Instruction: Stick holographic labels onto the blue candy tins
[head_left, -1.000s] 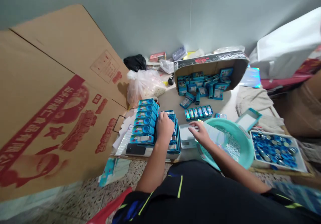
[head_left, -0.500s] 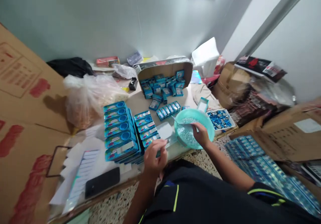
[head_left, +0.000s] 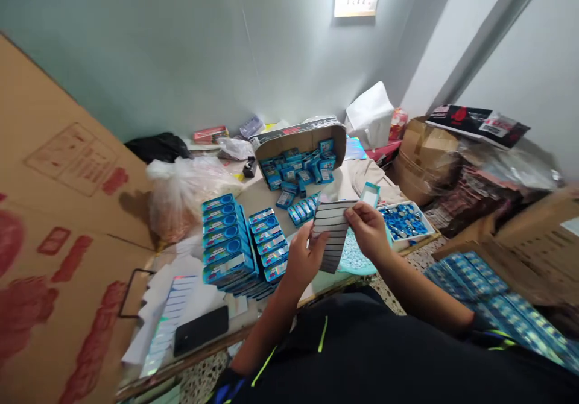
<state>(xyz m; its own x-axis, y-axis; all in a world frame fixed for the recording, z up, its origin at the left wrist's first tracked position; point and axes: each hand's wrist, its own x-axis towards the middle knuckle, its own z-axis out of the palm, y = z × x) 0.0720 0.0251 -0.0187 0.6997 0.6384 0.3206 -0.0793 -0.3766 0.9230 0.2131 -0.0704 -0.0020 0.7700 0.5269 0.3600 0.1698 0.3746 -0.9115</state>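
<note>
Both my hands hold up a striped sticker sheet [head_left: 332,235] above the table's front edge. My left hand [head_left: 304,258] grips its left side with curled fingers. My right hand [head_left: 368,229] pinches its upper right edge. Behind the sheet a teal bowl [head_left: 357,260] of small pale pieces is mostly hidden. Stacks of blue boxes [head_left: 225,241] stand just left of my left hand.
A large brown carton with red print [head_left: 58,223] leans at the left. On the table lie a black phone [head_left: 201,330], white sheets [head_left: 169,307], a plastic bag [head_left: 181,193], a cardboard tray of blue boxes [head_left: 298,151] and a white tray of blue caps [head_left: 404,220]. Cartons and blue packs [head_left: 488,295] crowd the right floor.
My left hand lifted a striped sheet from the table's front; my right hand left the teal bowl and joined it on the sheet. The view swung right and up.
</note>
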